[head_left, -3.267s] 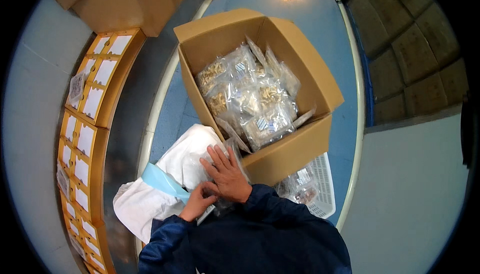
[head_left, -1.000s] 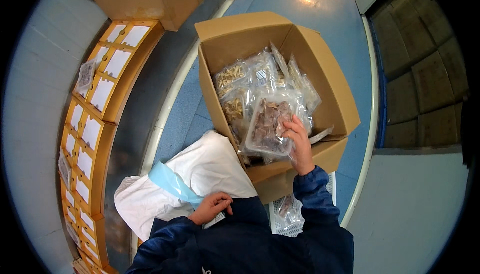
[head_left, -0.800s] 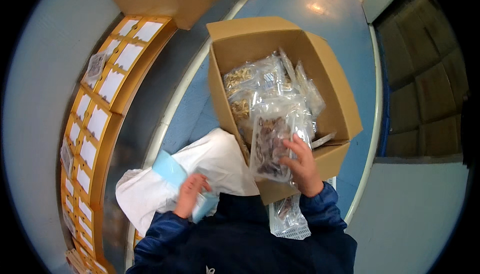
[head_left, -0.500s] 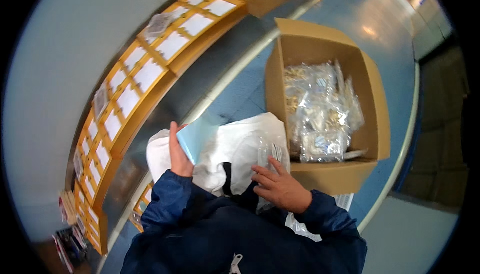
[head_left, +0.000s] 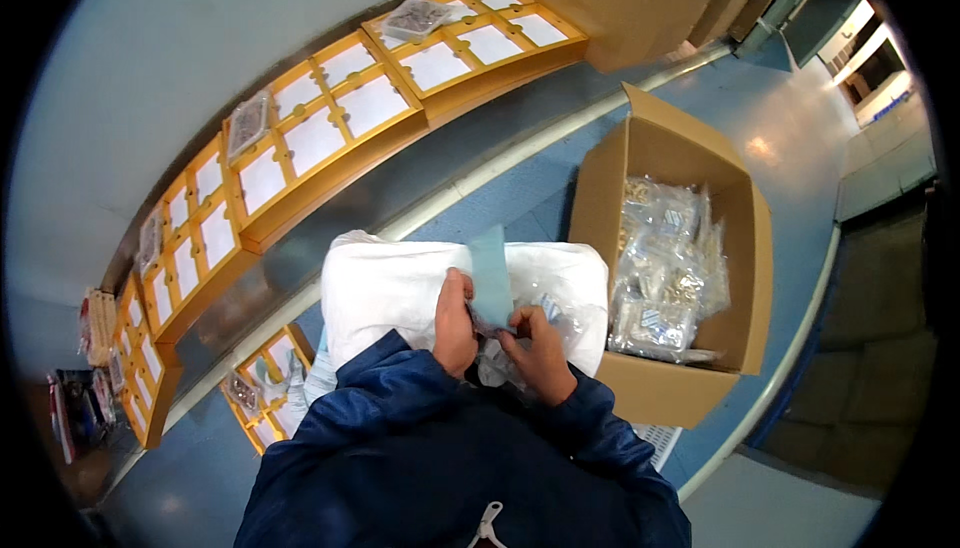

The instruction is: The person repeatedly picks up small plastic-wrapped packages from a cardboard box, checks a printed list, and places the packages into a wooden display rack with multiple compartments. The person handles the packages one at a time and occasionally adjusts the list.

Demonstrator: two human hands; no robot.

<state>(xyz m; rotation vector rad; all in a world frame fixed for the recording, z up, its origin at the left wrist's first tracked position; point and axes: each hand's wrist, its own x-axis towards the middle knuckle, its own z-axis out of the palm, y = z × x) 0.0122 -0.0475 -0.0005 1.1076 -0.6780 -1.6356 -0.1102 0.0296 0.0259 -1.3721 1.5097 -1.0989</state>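
Holding a light-blue sheet (head_left: 489, 270) along its left side, the left hand (head_left: 456, 328) keeps its fingers curled in over the lap, thumb uppermost. The right hand (head_left: 541, 350) is just beside it, thumb and fingertips bent together near the sheet's lower edge; whether they pinch the sheet or the plastic there I cannot tell. The sheet stands up between the two hands, above a white cloth (head_left: 385, 288) spread in front of the dark blue jacket (head_left: 440, 478). A clear plastic packet (head_left: 565, 316) lies on the cloth by the right hand. Just right of the cloth, an open cardboard box (head_left: 640, 393) holds a heap of clear packets (head_left: 655, 323), and yellow divided trays (head_left: 345, 183) with white cards line the wall at left.
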